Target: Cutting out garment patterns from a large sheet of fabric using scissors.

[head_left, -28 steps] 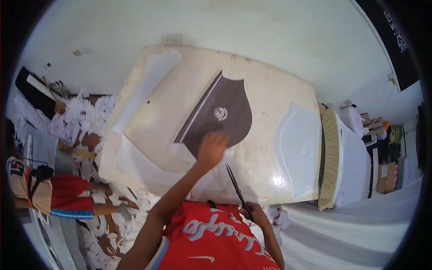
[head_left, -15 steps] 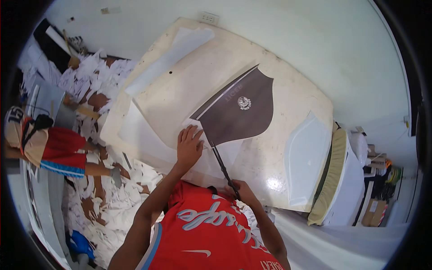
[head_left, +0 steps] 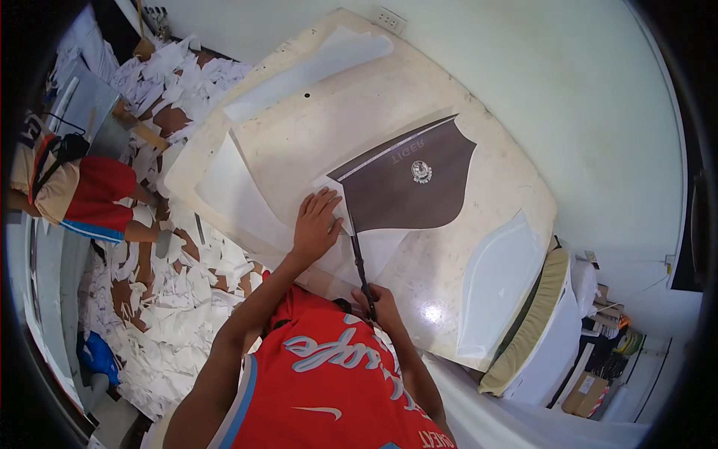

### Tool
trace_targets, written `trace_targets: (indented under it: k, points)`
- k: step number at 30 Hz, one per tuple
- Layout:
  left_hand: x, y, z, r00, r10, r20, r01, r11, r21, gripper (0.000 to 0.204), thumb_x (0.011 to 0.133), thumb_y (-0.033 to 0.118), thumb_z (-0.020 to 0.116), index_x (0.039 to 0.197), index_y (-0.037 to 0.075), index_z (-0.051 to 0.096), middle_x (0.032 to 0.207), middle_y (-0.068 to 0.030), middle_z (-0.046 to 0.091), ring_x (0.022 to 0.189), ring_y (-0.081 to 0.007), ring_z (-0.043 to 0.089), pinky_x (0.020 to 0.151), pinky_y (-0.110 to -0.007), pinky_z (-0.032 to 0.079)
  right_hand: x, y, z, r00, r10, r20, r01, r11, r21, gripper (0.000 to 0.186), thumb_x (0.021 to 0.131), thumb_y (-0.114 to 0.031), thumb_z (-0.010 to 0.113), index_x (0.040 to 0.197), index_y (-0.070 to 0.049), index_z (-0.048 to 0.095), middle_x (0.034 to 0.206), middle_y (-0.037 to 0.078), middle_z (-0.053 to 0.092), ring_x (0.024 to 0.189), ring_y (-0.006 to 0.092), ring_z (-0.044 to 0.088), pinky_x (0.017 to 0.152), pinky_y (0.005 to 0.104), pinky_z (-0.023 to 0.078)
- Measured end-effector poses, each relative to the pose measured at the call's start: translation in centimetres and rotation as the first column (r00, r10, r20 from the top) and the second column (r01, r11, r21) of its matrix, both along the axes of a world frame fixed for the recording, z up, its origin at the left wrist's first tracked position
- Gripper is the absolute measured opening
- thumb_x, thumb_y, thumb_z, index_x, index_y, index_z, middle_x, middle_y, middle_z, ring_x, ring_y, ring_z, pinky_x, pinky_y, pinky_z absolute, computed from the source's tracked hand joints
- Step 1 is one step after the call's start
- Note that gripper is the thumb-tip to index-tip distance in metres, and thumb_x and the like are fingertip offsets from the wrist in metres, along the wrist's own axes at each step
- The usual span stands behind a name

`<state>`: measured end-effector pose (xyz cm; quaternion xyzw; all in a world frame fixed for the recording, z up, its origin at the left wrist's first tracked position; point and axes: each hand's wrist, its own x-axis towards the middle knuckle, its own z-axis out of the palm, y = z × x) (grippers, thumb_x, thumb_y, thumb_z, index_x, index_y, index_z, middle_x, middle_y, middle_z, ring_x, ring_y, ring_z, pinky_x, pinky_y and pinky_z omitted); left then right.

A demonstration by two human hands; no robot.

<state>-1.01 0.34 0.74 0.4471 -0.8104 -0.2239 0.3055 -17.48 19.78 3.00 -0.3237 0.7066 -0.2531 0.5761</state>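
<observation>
On a pale tabletop (head_left: 280,142), a dark printed panel (head_left: 407,194) is laid right of centre; at its left edge black scissors (head_left: 359,262) are placed, gripped by the right hand (head_left: 385,305), while the left hand (head_left: 317,228) is rested flat beside them, fingers extended

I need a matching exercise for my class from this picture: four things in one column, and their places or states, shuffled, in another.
Things:
1. Left hand
2. Right hand
3. Dark panel
4. White scraps

Places and states:
A. Strewn left of the table
B. Gripping the scissors
C. Bearing a white emblem
D. Palm down, left of the scissors

Right pairs: 1-D, 2-B, 3-C, 4-A
</observation>
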Motion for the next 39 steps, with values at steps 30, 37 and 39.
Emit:
trace_targets:
  k: [30, 37, 39]
  points:
    - [0.1, -0.1, 0.6, 0.994, 0.077, 0.084, -0.081, 0.995, 0.052, 0.076, 0.080, 0.020, 0.067, 0.144, -0.008, 0.036, 0.151, -0.0212, 0.037, 0.145, -0.0332, 0.029, 0.121, -0.045, 0.022, -2.6, -7.7, 2.7, 0.979, 0.177, -0.097, -0.172, 0.984, 0.054, 0.050, 0.082, -0.047, 0.079, 0.067, -0.004, 0.060, 0.053, 0.002, 0.053, 0.048, 0.0098, 0.049, 0.047, 0.0281, 0.038]
    - [-0.1, -0.4, 1.1, 0.996, 0.055, 0.068, -0.061, 0.995, 0.077, 0.077, 0.078, 0.019, 0.067, 0.144, -0.008, 0.036, 0.150, -0.0212, 0.036, 0.146, -0.0330, 0.029, 0.122, -0.044, 0.022, -5.8, -11.6, 1.9, 0.967, 0.254, -0.013, -0.253, 0.967, 0.023, 0.051, 0.079, -0.048, 0.082, 0.063, -0.004, 0.058, 0.053, 0.000, 0.051, 0.048, 0.0096, 0.048, 0.048, 0.0281, 0.038]
    - [0.0, -0.3, 1.1, 0.997, 0.059, 0.053, -0.064, 0.995, 0.083, 0.078, 0.077, 0.018, 0.068, 0.144, -0.008, 0.036, 0.150, -0.0211, 0.036, 0.145, -0.0333, 0.029, 0.122, -0.044, 0.022, -5.9, -12.3, 2.0, 0.947, 0.308, -0.087, -0.310, 0.951, 0.000, 0.052, 0.078, -0.048, 0.082, 0.062, -0.004, 0.058, 0.053, 0.000, 0.051, 0.048, 0.0094, 0.047, 0.048, 0.0284, 0.037]
